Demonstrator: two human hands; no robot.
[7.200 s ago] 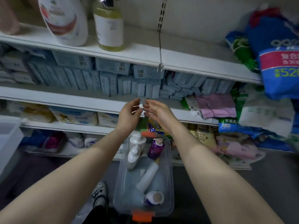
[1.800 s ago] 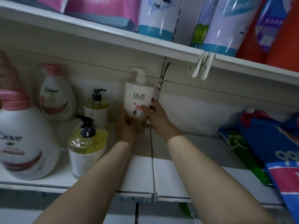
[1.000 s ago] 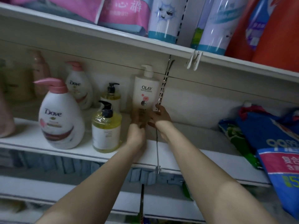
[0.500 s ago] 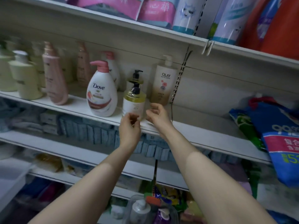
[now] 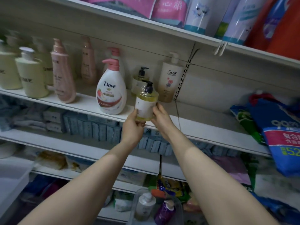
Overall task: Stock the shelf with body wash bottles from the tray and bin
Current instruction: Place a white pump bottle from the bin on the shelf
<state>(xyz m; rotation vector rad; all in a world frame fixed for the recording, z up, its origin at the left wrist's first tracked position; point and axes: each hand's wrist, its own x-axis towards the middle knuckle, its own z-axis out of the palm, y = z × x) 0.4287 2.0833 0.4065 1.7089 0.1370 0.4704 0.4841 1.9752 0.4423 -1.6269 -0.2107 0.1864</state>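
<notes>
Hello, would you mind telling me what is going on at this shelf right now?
A person is stocking body wash. Both the left hand and right hand hold a yellow pump bottle at the front edge of the shelf, beside a Dove bottle. An Olay bottle stands at the back. More bottles wait in the clear bin below.

Pink packs (image 5: 168, 11) and blue bags (image 5: 282, 130) flank pale-blue boxes (image 5: 97, 129).

Both bare arms reach up, left hand (image 5: 133, 123) and right hand (image 5: 160, 118) apparently curled inward, grip facing grip.
</notes>
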